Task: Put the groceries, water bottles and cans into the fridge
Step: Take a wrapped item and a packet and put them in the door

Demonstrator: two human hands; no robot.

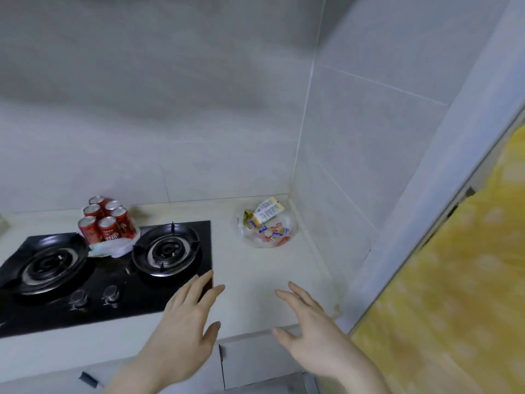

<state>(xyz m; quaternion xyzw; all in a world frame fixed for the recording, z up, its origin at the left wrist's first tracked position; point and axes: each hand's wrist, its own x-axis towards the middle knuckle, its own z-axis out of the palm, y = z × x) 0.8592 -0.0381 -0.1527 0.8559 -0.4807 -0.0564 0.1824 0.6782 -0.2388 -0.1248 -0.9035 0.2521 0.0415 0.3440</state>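
Several red cans [106,223] stand packed together on a white plastic bag between the two burners of a black gas hob [108,282]. A clear plastic bag of small packaged groceries [267,226] lies in the far right corner of the pale counter [250,297]. My left hand [184,328] hovers over the hob's right front corner, fingers straight and spread. Above the counter's front edge my right hand [309,328] is held the same way, empty. Both hands are well short of the bag and the cans. No fridge or water bottles are in view.
Grey tiled walls close the counter at the back and right. Two knobs [95,297] sit at the hob's front. White cabinet doors [255,362] run below the counter. A yellow patterned surface [454,280] fills the right side behind a frame.
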